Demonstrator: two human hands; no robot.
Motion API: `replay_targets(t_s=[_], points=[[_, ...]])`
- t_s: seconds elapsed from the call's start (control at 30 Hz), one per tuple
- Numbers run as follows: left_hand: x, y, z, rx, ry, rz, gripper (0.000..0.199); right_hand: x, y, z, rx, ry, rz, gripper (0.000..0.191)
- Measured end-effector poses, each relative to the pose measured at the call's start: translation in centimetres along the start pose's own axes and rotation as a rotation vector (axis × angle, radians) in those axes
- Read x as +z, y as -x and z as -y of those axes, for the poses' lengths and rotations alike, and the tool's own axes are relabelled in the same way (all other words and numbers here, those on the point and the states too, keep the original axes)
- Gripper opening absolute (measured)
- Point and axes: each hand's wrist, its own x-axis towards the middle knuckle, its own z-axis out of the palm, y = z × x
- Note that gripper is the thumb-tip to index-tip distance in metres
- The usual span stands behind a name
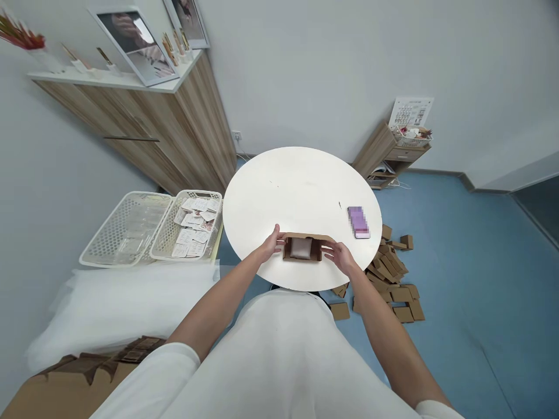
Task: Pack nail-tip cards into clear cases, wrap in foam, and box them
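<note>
At the near left, folded brown cardboard [78, 390] sits below a heap of translucent white sheeting [140, 297]. In front of you, a small open cardboard box [315, 251] rests near the near edge of the round white table [301, 192], with a pale packet [301, 248] inside it and its flap raised along the far side. Your left hand [269, 244] is at the box's left end, thumb pointing up and fingers against the cardboard; your right hand [341, 256] is at the right end, fingers loosely bent and spread. You have the box between both hands, but I cannot tell how firmly either one grips it. On the floor to the right lie scattered small cartons [404, 294]. Farther across the tabletop, to the right, lies a purple-screened phone [358, 223]. Left of the table stand two white baskets, the right one [162, 244] holding printed cards [192, 233]. At the far left rises a wood-grain cabinet [196, 110] bearing picture frames; at the far right, a small shelf unit [371, 148].
</note>
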Motion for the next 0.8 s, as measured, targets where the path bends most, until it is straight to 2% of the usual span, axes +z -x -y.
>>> replay_targets(t_s=[0.17,0.27,0.43,0.5,0.57,0.7,0.8], points=[[0.1,0.8,0.2,-0.051,-0.012,-0.012,0.069,0.7,0.9,1.3,0.077,0.137,0.037,0.074],[0.4,1.0,0.0,-0.048,-0.022,-0.01,0.066,0.8,1.2,1.4,0.102,0.182,0.018,0.078],[1.3,1.3,-0.1,-0.052,-0.119,-0.045,0.053,0.3,1.4,0.5,0.118,0.236,-0.019,0.055],[1.8,1.4,0.3,-0.011,-0.158,-0.031,0.045,0.2,1.4,-0.2,0.09,0.286,-0.088,0.047],[2.3,1.5,1.0,0.038,-0.224,-0.069,0.042,0.2,1.4,-1.1,0.064,0.356,-0.168,0.04],[2.9,1.1,2.8,0.027,-0.448,-0.276,0.054,0.4,1.4,-3.0,0.041,0.457,-0.245,0.032],[2.9,0.7,3.9,-0.02,-0.533,-0.325,0.063,0.7,1.3,-4.2,0.023,0.531,-0.281,0.028]])
